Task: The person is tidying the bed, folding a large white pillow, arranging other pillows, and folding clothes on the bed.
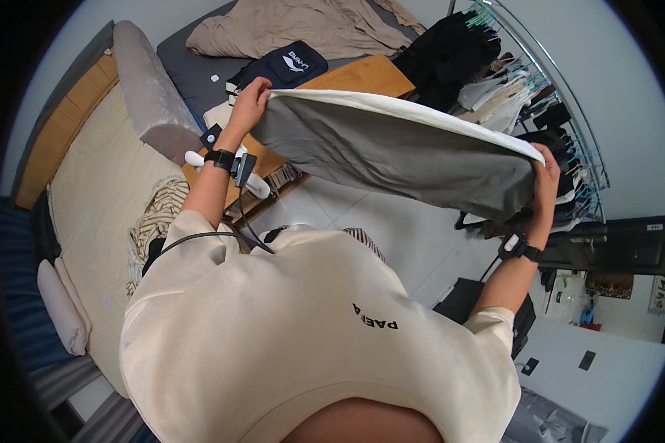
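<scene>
I hold a long piece of cloth [391, 155], grey with a white band along its top edge, stretched out in front of me at about chest height. My left hand [251, 102] pinches its upper left corner, and my right hand [545, 177] grips the upper right corner. The middle sags a little in creases. Both wrists wear black strapped devices, and a dark cable runs from the left one down over my cream shirt [310, 303].
Left, a bed [89, 184] with a long bolster [151, 96]. Behind the cloth, a grey bed [181, 66] with beige bedding and dark bag [288, 63], plus wooden furniture [369, 70]. Right, a clothes rack [547, 63] with hanging clothes and a dark door [621, 244]. Tiled floor [347, 203] lies below.
</scene>
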